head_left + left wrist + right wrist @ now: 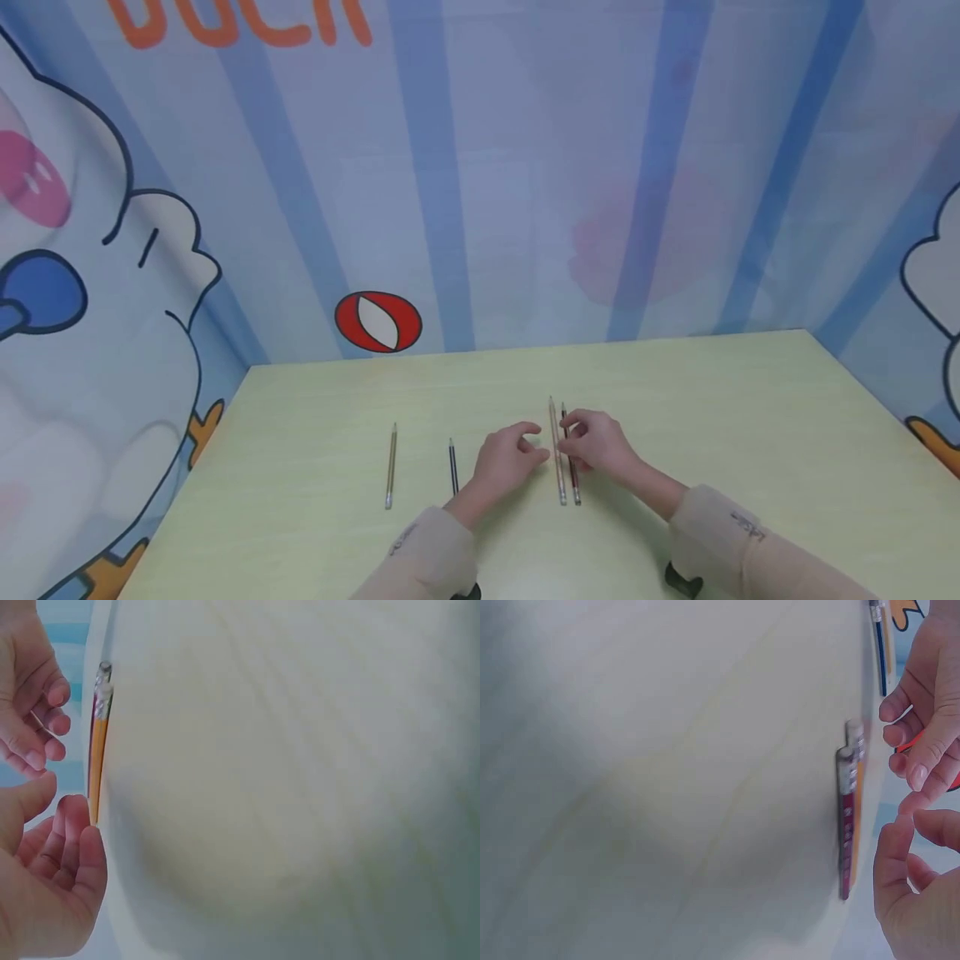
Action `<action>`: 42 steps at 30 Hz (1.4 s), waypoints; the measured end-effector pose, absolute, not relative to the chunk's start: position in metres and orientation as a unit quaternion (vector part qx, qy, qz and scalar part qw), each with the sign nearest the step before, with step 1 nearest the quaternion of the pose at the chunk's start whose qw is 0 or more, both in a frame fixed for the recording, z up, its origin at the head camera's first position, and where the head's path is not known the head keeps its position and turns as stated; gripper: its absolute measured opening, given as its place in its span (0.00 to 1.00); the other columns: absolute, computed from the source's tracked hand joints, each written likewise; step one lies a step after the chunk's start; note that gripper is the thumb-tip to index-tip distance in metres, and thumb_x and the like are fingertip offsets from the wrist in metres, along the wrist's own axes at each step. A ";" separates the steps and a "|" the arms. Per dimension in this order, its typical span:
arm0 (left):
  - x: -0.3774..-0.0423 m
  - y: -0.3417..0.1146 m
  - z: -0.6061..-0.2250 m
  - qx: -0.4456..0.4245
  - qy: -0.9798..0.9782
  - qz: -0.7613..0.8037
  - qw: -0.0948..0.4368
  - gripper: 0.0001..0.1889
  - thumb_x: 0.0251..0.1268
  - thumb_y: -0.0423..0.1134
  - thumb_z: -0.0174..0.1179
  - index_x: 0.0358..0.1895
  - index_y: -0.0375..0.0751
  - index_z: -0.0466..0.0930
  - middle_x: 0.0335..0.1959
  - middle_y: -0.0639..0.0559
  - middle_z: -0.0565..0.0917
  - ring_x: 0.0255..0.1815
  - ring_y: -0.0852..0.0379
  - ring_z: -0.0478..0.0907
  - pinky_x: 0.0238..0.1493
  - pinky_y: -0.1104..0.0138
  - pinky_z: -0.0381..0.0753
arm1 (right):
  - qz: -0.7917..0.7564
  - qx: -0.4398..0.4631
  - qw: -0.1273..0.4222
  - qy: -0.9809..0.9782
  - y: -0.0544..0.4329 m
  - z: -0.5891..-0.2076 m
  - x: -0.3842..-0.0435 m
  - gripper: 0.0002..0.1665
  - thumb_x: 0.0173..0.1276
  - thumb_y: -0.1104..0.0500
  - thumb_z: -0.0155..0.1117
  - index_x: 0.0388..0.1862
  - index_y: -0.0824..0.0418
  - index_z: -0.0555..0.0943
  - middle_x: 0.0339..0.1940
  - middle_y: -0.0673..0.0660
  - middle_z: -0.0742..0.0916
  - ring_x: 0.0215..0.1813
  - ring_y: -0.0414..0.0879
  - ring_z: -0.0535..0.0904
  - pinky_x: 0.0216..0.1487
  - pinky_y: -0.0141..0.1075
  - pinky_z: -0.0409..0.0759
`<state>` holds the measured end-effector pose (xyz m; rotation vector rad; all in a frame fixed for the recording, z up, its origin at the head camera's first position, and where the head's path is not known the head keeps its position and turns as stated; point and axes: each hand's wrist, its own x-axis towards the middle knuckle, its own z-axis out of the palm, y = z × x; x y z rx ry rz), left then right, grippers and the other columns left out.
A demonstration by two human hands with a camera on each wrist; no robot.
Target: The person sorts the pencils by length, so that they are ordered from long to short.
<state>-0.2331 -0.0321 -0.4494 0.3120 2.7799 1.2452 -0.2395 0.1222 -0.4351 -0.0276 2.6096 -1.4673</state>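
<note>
Side by side on the table [675,375] lie a yellow-orange pencil [559,475] and a dark red pencil [574,482], both with eraser ends toward the person. My right hand [600,443] hovers over them, fingers loosely bent, with nothing visible in its grasp. Left of the pair is my left hand [507,458], thumb and fingers apart and holding nothing. In the right wrist view, the dark red pencil [847,832] lies apart from the fingers. The left wrist view has the yellow-orange pencil [98,750] just beyond the left fingertips; contact there is hard to tell.
Farther left lie a dark blue pencil [453,462], partly hidden by the left arm, and another yellowish pencil [392,467]. A printed cloth backdrop [525,208] rises behind the table's back edge.
</note>
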 end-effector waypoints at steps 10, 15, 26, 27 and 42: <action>-0.232 -0.085 -0.442 0.105 0.898 0.428 0.000 0.14 0.56 0.38 0.56 0.46 0.39 0.78 0.32 0.49 0.84 0.36 0.54 0.80 0.36 0.64 0.76 | -0.526 -0.049 0.073 0.846 0.091 -0.428 -0.236 0.18 0.53 0.65 0.63 0.45 0.65 0.76 0.39 0.61 0.79 0.33 0.44 0.75 0.27 0.35 0.77; -0.230 -0.112 -0.438 0.068 0.899 0.433 -0.011 0.14 0.58 0.38 0.55 0.47 0.40 0.77 0.35 0.50 0.83 0.39 0.54 0.79 0.40 0.63 0.77 | -0.527 -0.078 0.059 0.844 0.077 -0.430 -0.237 0.18 0.52 0.64 0.64 0.44 0.66 0.77 0.42 0.62 0.80 0.36 0.46 0.76 0.32 0.34 0.76; -0.229 -0.163 -0.438 0.010 0.918 0.390 -0.069 0.14 0.56 0.36 0.58 0.47 0.41 0.78 0.37 0.49 0.82 0.38 0.53 0.80 0.38 0.64 0.78 | -0.494 -0.152 0.064 0.854 0.045 -0.438 -0.237 0.21 0.50 0.62 0.64 0.45 0.65 0.76 0.45 0.63 0.77 0.38 0.47 0.75 0.33 0.32 0.74; -0.229 -0.166 -0.438 0.008 0.921 0.382 -0.072 0.14 0.55 0.36 0.58 0.47 0.41 0.78 0.37 0.48 0.83 0.38 0.53 0.80 0.37 0.63 0.78 | -0.490 -0.160 0.067 0.854 0.042 -0.439 -0.237 0.21 0.50 0.62 0.64 0.45 0.65 0.76 0.45 0.63 0.77 0.37 0.46 0.75 0.32 0.32 0.74; -0.227 -0.201 -0.444 -0.051 0.946 0.321 -0.012 0.21 0.52 0.39 0.60 0.51 0.36 0.72 0.28 0.51 0.81 0.24 0.60 0.72 0.24 0.71 0.66 | -0.432 -0.201 0.070 0.877 0.005 -0.449 -0.240 0.21 0.48 0.63 0.66 0.44 0.65 0.76 0.38 0.61 0.79 0.38 0.47 0.74 0.36 0.34 0.72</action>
